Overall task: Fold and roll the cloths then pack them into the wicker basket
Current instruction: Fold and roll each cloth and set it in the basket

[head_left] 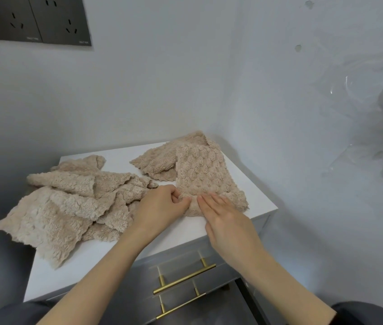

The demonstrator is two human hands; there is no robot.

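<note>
Your left hand (162, 207) pinches the near end of the folded cloth (199, 170) on the white desk (87, 273) while your right hand (225, 221) presses it with straight fingers

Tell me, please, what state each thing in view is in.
folded cloth: folded into a strip, lying flat.
rear cloth: unfolded, partly under the strip.
loose cloths: unfolded, heaped.
left hand: pinches the strip's near end.
right hand: straight fingers press the strip's near end.
drawers: closed.
</note>
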